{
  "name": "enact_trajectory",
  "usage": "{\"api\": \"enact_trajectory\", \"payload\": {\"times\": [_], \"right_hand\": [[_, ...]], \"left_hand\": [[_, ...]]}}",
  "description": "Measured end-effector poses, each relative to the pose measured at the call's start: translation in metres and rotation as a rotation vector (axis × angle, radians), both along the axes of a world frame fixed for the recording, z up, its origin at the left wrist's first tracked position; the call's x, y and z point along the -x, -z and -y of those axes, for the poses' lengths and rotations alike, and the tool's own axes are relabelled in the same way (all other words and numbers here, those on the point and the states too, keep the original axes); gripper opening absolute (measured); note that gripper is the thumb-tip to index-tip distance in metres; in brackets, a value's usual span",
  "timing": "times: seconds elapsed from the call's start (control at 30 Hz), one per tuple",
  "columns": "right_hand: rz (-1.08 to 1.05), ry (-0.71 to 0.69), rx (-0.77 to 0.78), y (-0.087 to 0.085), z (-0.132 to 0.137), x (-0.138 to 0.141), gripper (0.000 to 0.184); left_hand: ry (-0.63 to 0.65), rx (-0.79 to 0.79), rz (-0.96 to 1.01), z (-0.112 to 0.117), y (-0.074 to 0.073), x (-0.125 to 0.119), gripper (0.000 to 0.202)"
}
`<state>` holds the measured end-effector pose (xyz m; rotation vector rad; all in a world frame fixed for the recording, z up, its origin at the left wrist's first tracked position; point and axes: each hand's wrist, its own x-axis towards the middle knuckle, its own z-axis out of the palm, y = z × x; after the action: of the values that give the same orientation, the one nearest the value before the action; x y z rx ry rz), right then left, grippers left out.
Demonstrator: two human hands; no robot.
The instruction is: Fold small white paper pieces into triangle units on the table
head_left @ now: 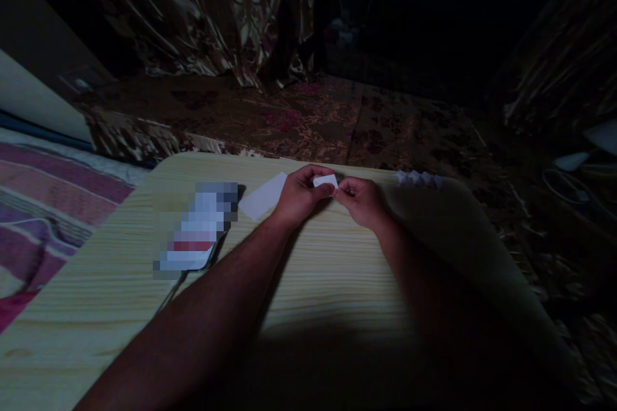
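Note:
Above the far half of a light wood-grain table [328,270], my two hands meet at a small white folded piece of paper [326,181]. My left hand [303,196] is closed on it, with the thumb lying across its near face and the fingers behind. At the paper's right corner, the fingertips of my right hand [359,200] pinch its edge. Just left of my left hand lies a flat white sheet of paper [263,198], partly covered by that hand.
A phone with a blurred screen [197,225] lies to the left, a cable running from its near end. Several small white folded paper shapes [419,178] stand in a row along the far right edge. Striped bedding [58,205] borders the left side; patterned cloth [299,115] lies beyond the table.

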<state>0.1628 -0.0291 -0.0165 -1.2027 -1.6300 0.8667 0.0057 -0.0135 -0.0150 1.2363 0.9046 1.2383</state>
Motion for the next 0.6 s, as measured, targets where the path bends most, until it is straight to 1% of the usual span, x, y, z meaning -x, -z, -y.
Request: {"api": "enact_trajectory", "payload": {"times": [0.1, 0.23, 0.37, 0.6], "right_hand": [[0.017, -0.023, 0.011, 0.0004, 0.0000, -0.0003, 0.019], [0.008, -0.012, 0.030, -0.0015, 0.0008, 0.0003, 0.018], [-0.051, 0.006, 0.052, -0.0024, 0.0009, 0.0006, 0.017], [-0.073, 0.028, 0.033, 0.0026, -0.0018, -0.0003, 0.023]], "left_hand": [[0.000, 0.015, -0.037, 0.0008, 0.0000, -0.0003, 0.033], [-0.014, 0.046, 0.010, -0.0003, 0.0034, -0.0009, 0.030], [-0.011, 0.029, 0.027, -0.0005, 0.0038, -0.0016, 0.030], [0.025, 0.001, -0.049, 0.0016, 0.0013, -0.0006, 0.037]]}}
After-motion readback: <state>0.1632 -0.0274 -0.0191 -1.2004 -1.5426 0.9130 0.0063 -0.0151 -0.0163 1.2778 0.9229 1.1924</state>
